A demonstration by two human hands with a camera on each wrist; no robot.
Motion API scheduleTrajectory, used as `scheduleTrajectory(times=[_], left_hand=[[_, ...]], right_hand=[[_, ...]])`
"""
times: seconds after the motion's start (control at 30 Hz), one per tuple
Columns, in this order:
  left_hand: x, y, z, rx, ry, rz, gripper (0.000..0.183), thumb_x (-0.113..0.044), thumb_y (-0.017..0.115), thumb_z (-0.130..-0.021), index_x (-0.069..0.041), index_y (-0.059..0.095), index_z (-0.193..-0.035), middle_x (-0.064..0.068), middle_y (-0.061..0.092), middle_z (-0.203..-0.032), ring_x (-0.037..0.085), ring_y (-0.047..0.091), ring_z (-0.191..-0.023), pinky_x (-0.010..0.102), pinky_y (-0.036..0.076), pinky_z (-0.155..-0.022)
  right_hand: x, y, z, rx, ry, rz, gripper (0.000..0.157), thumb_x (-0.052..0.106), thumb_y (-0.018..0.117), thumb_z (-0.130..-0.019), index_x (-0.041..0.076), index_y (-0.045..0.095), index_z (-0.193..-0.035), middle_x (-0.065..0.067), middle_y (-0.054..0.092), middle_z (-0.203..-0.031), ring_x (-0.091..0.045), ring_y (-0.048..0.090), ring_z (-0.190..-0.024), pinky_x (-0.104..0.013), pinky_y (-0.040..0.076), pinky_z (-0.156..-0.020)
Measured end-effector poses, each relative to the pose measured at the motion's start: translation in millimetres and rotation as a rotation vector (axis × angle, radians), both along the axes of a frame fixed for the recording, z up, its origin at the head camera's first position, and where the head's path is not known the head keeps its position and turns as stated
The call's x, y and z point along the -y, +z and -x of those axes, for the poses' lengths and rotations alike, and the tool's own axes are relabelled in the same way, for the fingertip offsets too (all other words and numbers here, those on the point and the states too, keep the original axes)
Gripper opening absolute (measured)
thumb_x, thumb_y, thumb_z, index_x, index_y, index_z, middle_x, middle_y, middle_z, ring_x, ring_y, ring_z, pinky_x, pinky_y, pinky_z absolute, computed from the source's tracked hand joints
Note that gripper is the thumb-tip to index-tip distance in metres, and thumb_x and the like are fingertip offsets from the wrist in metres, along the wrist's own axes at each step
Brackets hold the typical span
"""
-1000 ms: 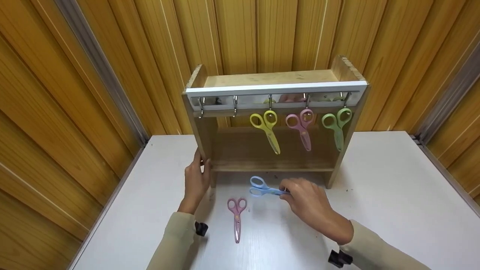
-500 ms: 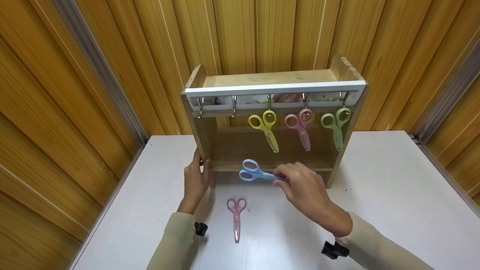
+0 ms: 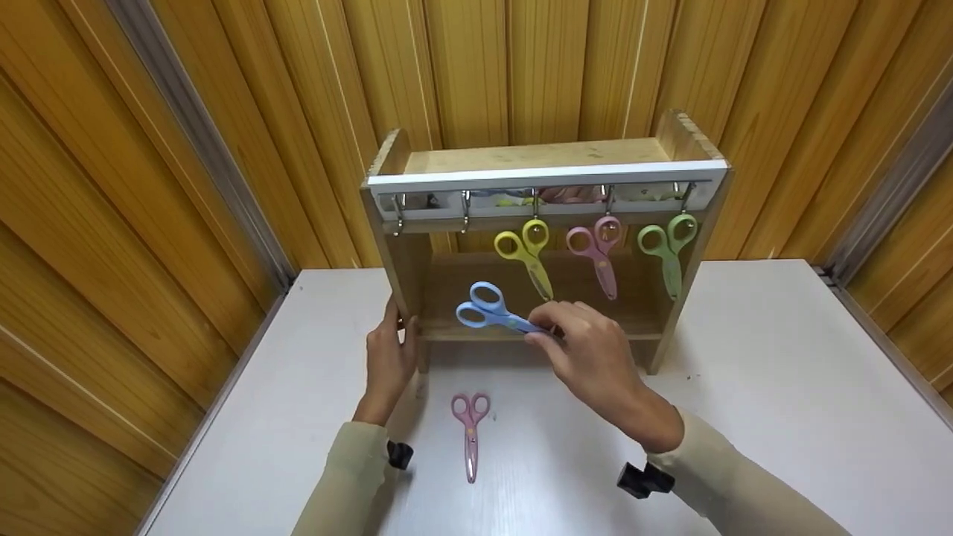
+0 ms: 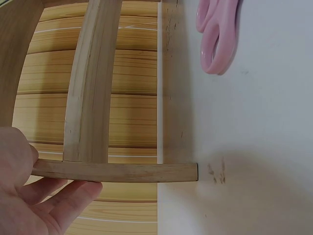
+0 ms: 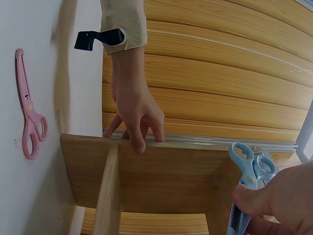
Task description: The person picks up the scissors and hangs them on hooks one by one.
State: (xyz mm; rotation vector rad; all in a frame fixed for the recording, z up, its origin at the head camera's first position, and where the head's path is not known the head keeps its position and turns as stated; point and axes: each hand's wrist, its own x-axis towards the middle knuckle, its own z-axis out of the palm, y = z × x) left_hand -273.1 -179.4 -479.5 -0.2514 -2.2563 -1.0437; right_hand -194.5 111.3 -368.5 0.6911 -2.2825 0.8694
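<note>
My right hand (image 3: 592, 350) pinches blue scissors (image 3: 488, 307) by the blade end, handles pointing up and left, in front of the wooden rack (image 3: 536, 333). In the right wrist view the thumb lies across the blue scissors (image 5: 248, 171) just below the loops. My left hand (image 3: 391, 353) grips the rack's left side panel; the left wrist view has its thumb and fingers on either side of that panel (image 4: 117, 171). On the white table lie pink scissors (image 3: 470, 435), loops toward the rack. Yellow scissors (image 3: 530, 257), pink scissors (image 3: 599, 253) and green scissors (image 3: 668, 253) hang from hooks.
Two hooks at the left of the rail, a left hook (image 3: 398, 216) and another hook (image 3: 466, 212), carry nothing. A white-edged mirror strip (image 3: 476, 199) runs behind the hooks. Wood-patterned walls (image 3: 476, 67) enclose the white table (image 3: 767, 357) at back and sides.
My right hand has lifted the blue scissors from low over the table, up and to the left, to the height of the rack's lower shelf. The left hand stays in place on the panel.
</note>
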Motion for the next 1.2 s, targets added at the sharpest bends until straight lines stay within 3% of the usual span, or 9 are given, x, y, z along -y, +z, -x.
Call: scheduleTrajectory(times=[0.43,1.0,1.2], left_hand=[[1,-0.6,-0.5,-0.002,0.018,0.011,0.051,-0.006,0.060,-0.103,-0.004,0.044,-0.152,0.023,0.068,-0.128,0.037,0.072,-0.102,0.046,0.063,-0.077],[-2,1.8,-0.2,-0.016,0.016,0.023,0.053,-0.008,0.059,-0.105,-0.003,0.041,-0.154,0.021,0.063,-0.137,0.036,0.071,-0.107,0.047,0.060,-0.090],[-1,1.0,-0.3,-0.029,0.008,0.014,0.050,-0.007,0.059,-0.104,-0.001,0.044,-0.151,0.022,0.067,-0.131,0.037,0.072,-0.105,0.050,0.060,-0.087]], right_hand=[[20,5.0,15.5,-0.012,0.058,0.159,0.015,0.010,0.084,-0.085,0.009,0.074,-0.096,0.002,0.066,-0.079,-0.010,0.056,-0.070,-0.026,0.051,-0.060],[50,4.6,34.4,0.000,0.068,0.363,0.017,0.015,0.083,-0.088,0.007,0.074,-0.099,0.000,0.068,-0.081,-0.012,0.057,-0.068,-0.026,0.050,-0.060],[58,0.5,40.0,0.006,0.057,0.401,0.017,0.015,0.083,-0.088,0.005,0.074,-0.099,-0.001,0.068,-0.080,-0.012,0.058,-0.068,-0.025,0.051,-0.060]])
